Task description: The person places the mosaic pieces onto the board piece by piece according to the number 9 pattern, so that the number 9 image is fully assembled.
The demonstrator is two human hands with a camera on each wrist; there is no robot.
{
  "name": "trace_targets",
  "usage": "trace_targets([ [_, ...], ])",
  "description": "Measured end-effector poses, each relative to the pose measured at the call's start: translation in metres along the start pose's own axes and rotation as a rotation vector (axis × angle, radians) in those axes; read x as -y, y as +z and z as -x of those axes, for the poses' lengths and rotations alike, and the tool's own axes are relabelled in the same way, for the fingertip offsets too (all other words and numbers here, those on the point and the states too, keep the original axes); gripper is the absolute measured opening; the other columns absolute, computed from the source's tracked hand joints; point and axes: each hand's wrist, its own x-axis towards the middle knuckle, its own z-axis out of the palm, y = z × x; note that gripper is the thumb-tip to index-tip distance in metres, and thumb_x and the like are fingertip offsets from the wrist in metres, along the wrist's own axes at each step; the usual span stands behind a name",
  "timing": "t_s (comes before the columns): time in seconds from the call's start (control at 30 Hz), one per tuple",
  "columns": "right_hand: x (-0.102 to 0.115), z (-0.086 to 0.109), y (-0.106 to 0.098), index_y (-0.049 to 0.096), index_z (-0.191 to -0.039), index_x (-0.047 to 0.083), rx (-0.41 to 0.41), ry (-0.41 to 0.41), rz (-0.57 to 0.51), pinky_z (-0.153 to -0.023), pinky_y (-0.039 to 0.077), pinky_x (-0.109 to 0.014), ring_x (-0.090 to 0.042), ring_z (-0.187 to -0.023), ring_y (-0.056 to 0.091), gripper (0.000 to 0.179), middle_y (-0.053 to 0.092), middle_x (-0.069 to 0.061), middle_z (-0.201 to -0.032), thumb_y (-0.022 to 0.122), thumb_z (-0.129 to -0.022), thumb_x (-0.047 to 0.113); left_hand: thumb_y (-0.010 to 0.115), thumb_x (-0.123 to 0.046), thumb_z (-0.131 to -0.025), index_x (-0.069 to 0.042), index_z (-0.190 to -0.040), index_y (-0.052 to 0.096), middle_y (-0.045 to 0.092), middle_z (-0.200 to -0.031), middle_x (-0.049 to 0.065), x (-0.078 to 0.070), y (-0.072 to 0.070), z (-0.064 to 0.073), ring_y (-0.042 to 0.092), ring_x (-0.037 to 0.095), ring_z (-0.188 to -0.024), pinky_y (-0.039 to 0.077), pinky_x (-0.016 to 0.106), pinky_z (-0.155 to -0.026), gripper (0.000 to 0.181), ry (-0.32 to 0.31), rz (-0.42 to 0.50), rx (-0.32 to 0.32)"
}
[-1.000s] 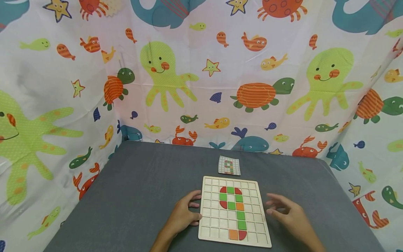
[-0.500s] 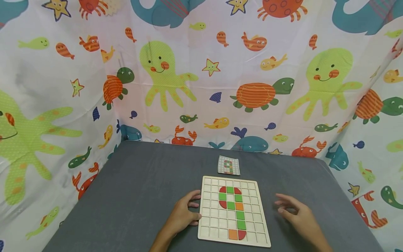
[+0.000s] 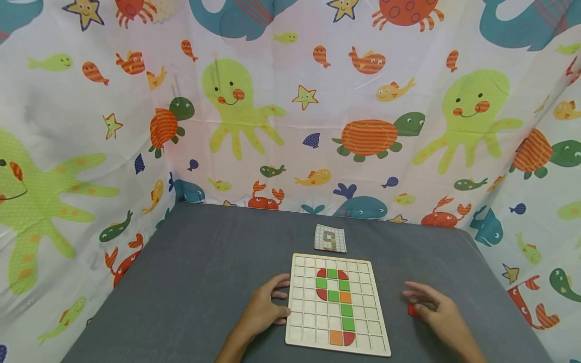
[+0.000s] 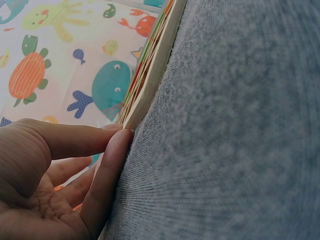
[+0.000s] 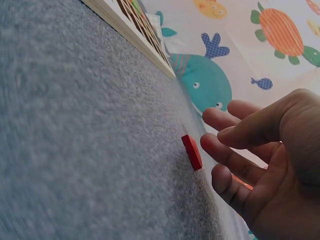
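Note:
A square wooden grid board (image 3: 313, 307) lies on the grey cloth, with red rounded pieces (image 3: 349, 338), green squares (image 3: 347, 310) and orange squares (image 3: 336, 338) set in its cells. At its left edge my left hand (image 3: 262, 308) pinches the rim between thumb and finger, as the left wrist view shows. Right of the board, my right hand (image 3: 437, 313) hovers with loosely bent fingers over a small red piece (image 5: 192, 153). In the right wrist view that piece rests on the cloth, and a gap separates it from my fingertips.
Behind the board lies a small card (image 3: 330, 238) printed with a coloured grid pattern. The grey cloth-covered table (image 3: 218, 262) is enclosed by a white curtain (image 3: 290, 126) with sea animals on it.
My right hand has moved right, away from the board, and a red piece now shows on the cloth beneath it. My left hand and the board have stayed put.

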Motion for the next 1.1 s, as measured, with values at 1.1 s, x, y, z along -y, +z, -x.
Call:
trace_targets([
  [1.1, -0.0063, -0.0071, 0.0028, 0.068, -0.134, -0.003, 0.001, 0.095, 0.077, -0.068, 0.053, -0.021, -0.019, -0.088, 0.067, 0.060, 0.076, -0.008, -0.100, 0.077, -0.076, -0.017, 0.080, 0.014, -0.079, -0.012, -0.154, 0.055, 0.058, -0.149, 0.016, -0.0020, 0.0005, -0.0002, 0.062, 0.035, -0.122, 0.065, 0.039, -0.060, 0.083, -0.005, -0.006, 0.006],
])
